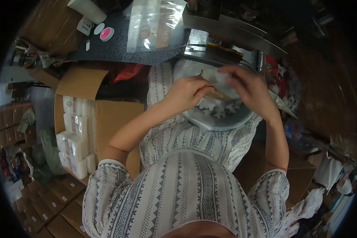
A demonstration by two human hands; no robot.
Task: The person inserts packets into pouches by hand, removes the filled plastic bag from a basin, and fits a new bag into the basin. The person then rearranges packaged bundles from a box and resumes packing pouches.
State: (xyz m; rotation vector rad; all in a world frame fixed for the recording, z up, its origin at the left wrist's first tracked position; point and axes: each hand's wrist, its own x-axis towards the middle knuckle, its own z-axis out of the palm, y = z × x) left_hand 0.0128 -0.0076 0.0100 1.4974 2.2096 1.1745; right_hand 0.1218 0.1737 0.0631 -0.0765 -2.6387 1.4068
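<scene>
My left hand (188, 93) pinches the edge of a clear plastic bag (220, 94) with a brown printed patch. At the bag's other side is my right hand (252, 89), its fingers bent around the upper part; the exact contact is blurred. Both hands are over a grey basin (212, 123) on my lap. White, branching pieces (218, 111) lie in the basin, just below the bag. More clear plastic shows at the basin's far left side.
An open cardboard box (119, 119) on the left holds stacked white packs (73, 144). Ahead, a dark cloth-covered surface (111, 51) carries flat clear bags (156, 25), a pink round container (106, 34) and a white cup (87, 10). Metal machinery stands beyond the basin.
</scene>
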